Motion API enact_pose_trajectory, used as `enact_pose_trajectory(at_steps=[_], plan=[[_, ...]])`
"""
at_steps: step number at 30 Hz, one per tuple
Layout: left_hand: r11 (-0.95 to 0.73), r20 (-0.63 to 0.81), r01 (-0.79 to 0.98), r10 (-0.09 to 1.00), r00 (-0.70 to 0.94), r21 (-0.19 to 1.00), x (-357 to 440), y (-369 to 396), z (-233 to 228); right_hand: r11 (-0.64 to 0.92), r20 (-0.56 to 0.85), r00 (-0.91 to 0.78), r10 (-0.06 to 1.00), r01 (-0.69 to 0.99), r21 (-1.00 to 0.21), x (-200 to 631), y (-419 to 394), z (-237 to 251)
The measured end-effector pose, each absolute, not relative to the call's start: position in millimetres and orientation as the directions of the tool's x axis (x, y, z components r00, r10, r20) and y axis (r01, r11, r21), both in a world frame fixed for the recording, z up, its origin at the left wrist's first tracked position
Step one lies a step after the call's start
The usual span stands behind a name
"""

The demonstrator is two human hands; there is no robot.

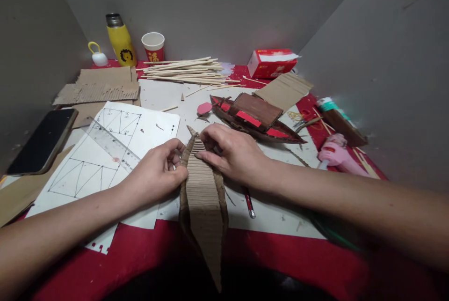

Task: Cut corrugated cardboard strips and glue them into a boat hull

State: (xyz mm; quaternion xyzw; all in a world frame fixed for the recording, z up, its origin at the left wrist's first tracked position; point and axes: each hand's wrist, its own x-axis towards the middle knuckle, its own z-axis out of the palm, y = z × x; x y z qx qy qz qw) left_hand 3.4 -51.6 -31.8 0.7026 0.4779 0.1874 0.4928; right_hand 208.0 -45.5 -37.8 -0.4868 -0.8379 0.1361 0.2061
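Corrugated cardboard hull pinched between left hand and right hand; beyond, red cup with yellow character.

Bare forearms reaching in from both lower corners, left hand curled with fingertips pinched, right hand palm down, fingers extended leftward, nearly meeting at centre.
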Motion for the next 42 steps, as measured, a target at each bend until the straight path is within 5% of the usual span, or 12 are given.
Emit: enact_pose_trajectory(at_steps=[6,11,15,19,26,32,38,42], plan=[[-0.095,-0.172,0.482,0.859,0.482,0.871,4.5,-52.8,-33.0,0.282,0.047,-0.331,0.943,0.712,-0.643,205.7,-38.5,-35.0],[-0.128,-0.171,0.576,0.883,0.437,0.808,6.0,-54.3,-28.4,0.26,-0.033,-0.363,0.931,0.725,-0.638,205.7,-34.5,-34.1],[-0.368,0.088,0.667,0.906,0.414,0.648,-2.8,-67.5,-17.3,0.264,-0.028,-0.363,0.931,0.725,-0.636,206.0,-34.8,-34.1],[-0.691,0.29,0.477,0.688,0.666,0.543,-15.9,-91.7,-8.8,0.273,-0.01,-0.348,0.937,0.754,-0.597,205.9,-35.4,-33.7],[-0.914,0.155,0.193,0.262,0.953,0.357,-23.4,-102.0,-13.1,0.271,-0.027,-0.336,0.941,0.802,-0.531,205.9,-35.8,-31.4],[-0.942,0.102,0.148,0.186,0.977,0.3,-26.2,-97.7,-17.7,0.283,-0.039,-0.349,0.936,0.815,-0.506,206.6,-35.5,-28.1],[-0.96,0.19,0.177,0.219,0.957,0.215,-18.4,-97.9,-20.9,0.302,-0.022,-0.362,0.932,0.808,-0.506,206.8,-34.8,-29.0],[-0.931,0.168,0.177,0.24,0.956,0.321,-17.6,-93.5,-26.8,0.302,-0.025,-0.364,0.931,0.809,-0.504,207.4,-34.7,-29.1]])
